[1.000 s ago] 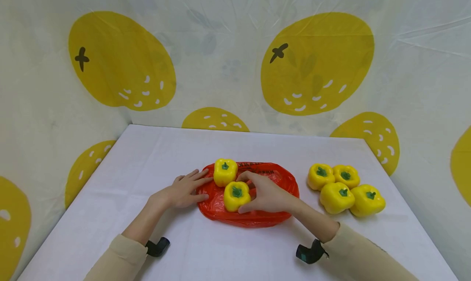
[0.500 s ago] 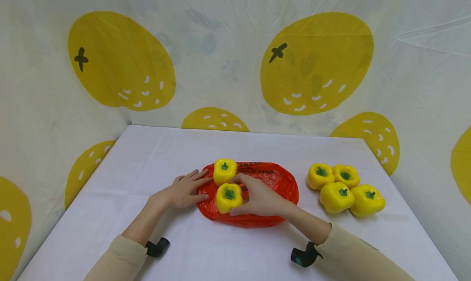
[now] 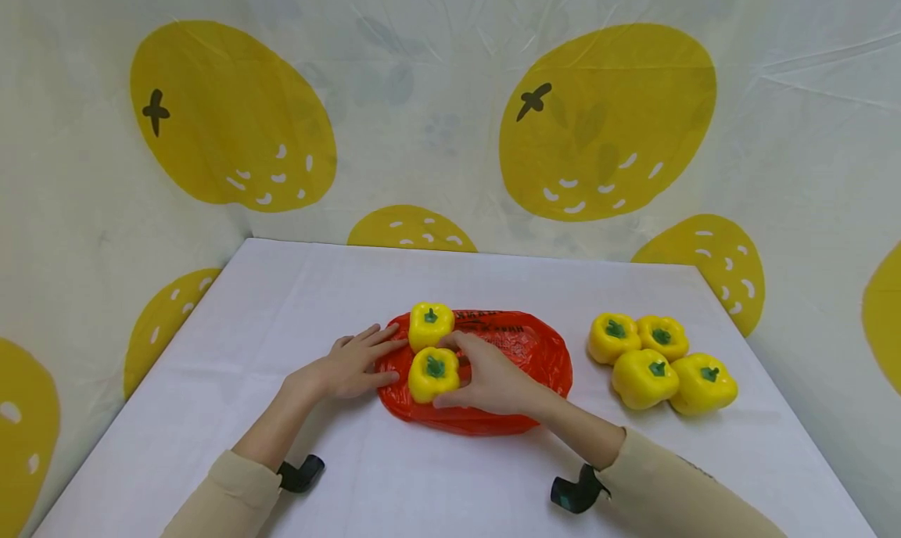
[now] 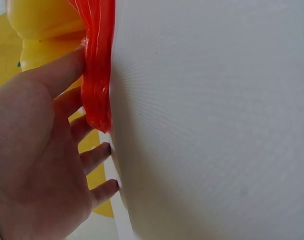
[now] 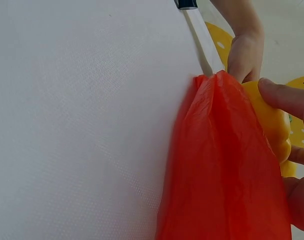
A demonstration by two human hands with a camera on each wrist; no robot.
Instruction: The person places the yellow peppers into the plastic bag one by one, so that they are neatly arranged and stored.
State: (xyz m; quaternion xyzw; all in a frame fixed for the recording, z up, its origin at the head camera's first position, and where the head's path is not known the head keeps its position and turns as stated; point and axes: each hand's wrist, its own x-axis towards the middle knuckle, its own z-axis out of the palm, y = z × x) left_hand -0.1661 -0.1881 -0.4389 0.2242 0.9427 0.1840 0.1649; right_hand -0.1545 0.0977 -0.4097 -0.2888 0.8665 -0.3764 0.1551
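A red plastic bag (image 3: 521,366) with dark print lies flat on the white table. My right hand (image 3: 493,378) grips a yellow bell pepper (image 3: 432,381) with a green stem over the bag's left part, thumb on the near side and fingers behind. In the right wrist view, the thumb (image 5: 284,97) presses against that pepper's side. Directly behind it, a second yellow bell pepper (image 3: 431,324) sits on the bag. My left hand (image 3: 352,366) rests at the bag's left edge with straight, spread fingers; in the left wrist view, its thumb (image 4: 67,72) touches the red plastic.
Several yellow bell peppers (image 3: 646,378) stand grouped on the table to the right of the bag. A white cloth (image 3: 232,413) covers the table. Behind it hangs a pale curtain (image 3: 422,92) printed with large yellow fruit.
My right hand has slid the gripped bell pepper leftward over the bag, then slightly back, up close to the other bell pepper. The left hand has stayed in place.
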